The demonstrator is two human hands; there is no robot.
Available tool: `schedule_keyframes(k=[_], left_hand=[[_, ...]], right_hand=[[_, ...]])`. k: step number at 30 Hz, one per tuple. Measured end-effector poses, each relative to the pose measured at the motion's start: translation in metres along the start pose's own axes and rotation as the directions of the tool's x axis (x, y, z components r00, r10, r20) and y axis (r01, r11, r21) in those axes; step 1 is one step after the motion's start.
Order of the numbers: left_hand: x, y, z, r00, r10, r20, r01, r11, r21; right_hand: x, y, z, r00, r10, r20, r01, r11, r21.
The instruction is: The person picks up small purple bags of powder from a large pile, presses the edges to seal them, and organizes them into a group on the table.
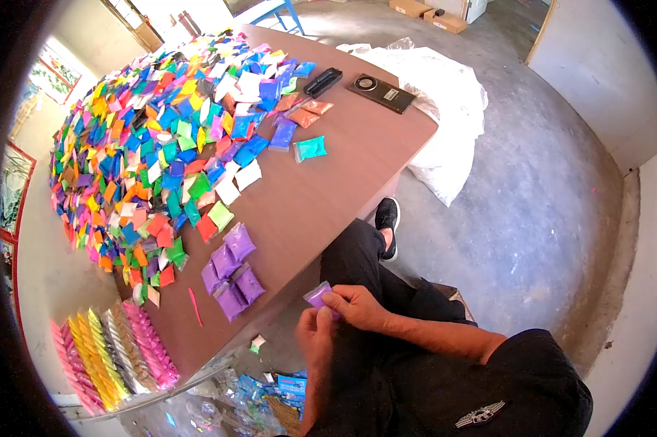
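Note:
Over my lap, my right hand (357, 307) is closed on a small purple packet (317, 294), a clear plastic sachet with a soft-looking purple filling. Just below it, my left hand (315, 332) has its fingers bent and pinched against the packet's lower edge. Several similar purple packets (226, 264) lie grouped near the table edge, to the left of my hands. Beside that group is a thin red strip (196, 306), possibly a small tool. A big heap of coloured packets (161, 146) covers the far left part of the brown table (292, 211).
Rows of coloured packets (110, 357) line the table's near left corner. A phone-like dark device (382, 93) and a black object (323, 82) lie at the right end. A white sack (445, 95) stands beyond the edge. Plastic litter (248, 400) covers the floor below.

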State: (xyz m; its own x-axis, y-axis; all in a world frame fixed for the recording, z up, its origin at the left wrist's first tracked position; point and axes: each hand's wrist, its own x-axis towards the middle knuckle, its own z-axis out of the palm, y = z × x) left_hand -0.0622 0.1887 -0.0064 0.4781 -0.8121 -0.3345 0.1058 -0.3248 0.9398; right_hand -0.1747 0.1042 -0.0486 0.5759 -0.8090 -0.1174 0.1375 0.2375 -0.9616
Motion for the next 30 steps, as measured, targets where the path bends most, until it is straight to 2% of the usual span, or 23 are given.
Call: schedule_keyframes(k=[2,4,6,10,13,16,20,22,25,30], left_hand=[[0.002,-0.003,-0.004,1.0,0.007,0.005,-0.007,1.0,-0.002],[0.004,-0.005,-0.006,1.0,0.015,0.01,-0.015,1.0,-0.004],[0.004,-0.006,-0.007,0.995,0.101,0.003,-0.101,0.995,-0.016],[0.0,0.002,-0.009,0.994,0.106,0.016,-0.106,0.994,0.018],[-0.002,0.001,-0.009,0.998,0.068,0.016,-0.068,0.996,0.058],[-0.001,-0.009,-0.012,0.999,0.023,-0.032,-0.023,1.0,0.006],[-0.001,-0.007,-0.015,0.998,0.064,-0.018,-0.064,0.998,-0.014],[-0.002,-0.004,-0.016,0.995,0.095,-0.012,-0.095,0.995,0.004],[-0.005,-0.003,-0.015,0.992,0.121,-0.021,-0.119,0.991,0.061],[-0.008,-0.006,-0.01,0.998,0.032,-0.054,-0.033,0.999,-0.02]], right_hand=[[0.001,0.003,-0.001,0.999,-0.034,0.022,0.035,0.998,-0.056],[0.0,-0.001,-0.001,0.999,0.017,0.046,-0.017,1.0,-0.02],[-0.001,-0.006,0.002,0.999,0.033,0.036,-0.033,0.999,-0.003],[-0.003,-0.009,0.002,0.996,0.081,0.04,-0.081,0.997,0.014],[-0.003,-0.007,0.0,0.996,0.07,0.062,-0.071,0.997,0.009],[-0.002,-0.007,0.0,0.997,0.021,0.078,-0.019,0.999,-0.031],[-0.004,-0.008,0.004,0.997,-0.001,0.072,0.003,0.999,-0.038],[-0.004,-0.008,0.006,0.997,0.061,0.045,-0.06,0.998,-0.025],[-0.003,0.0,0.004,0.999,-0.003,0.042,0.007,0.995,-0.096],[-0.004,-0.001,0.004,0.999,-0.001,0.039,0.006,0.992,-0.125]])
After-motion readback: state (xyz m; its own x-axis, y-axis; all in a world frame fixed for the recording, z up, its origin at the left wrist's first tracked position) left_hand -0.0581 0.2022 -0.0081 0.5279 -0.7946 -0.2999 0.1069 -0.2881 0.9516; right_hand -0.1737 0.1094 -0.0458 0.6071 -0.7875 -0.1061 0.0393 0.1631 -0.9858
